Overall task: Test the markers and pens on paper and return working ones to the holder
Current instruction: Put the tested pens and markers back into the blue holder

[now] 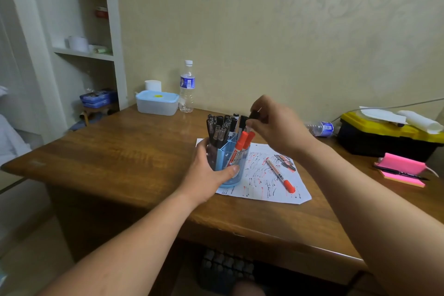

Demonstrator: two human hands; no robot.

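The blue holder [227, 184] stands on one end of the paper [269, 196], near the middle of the brown table [115, 151]. The left hand [209, 173] grips the holder, with fingers round its far side and the thumb on its near side. The right hand [278, 127] is just above the holder, and its fingertips pinch the top of a dark pen [254, 116] that points down into it. Black pens [219, 127] fill the holder's left part, and two red markers [243, 143] lean in its right part. Another red marker [280, 175] lies flat on the paper, which is covered with red and black scribbles. The paper's near corner is close to the table's front edge. There is a wide bare patch of wood left of the holder, out to the table's left edge. Behind, by the wall, stand a box with a blue lid [157, 103] and a water bottle [187, 86]. A second bottle [320, 128] lies on its side just behind the right hand. To the right sit a yellow and black toolbox [384, 139] and a pink notepad [401, 168] with a black pen across it. The bottle labels are blue, and the marker has small print, but none of the words can be read.
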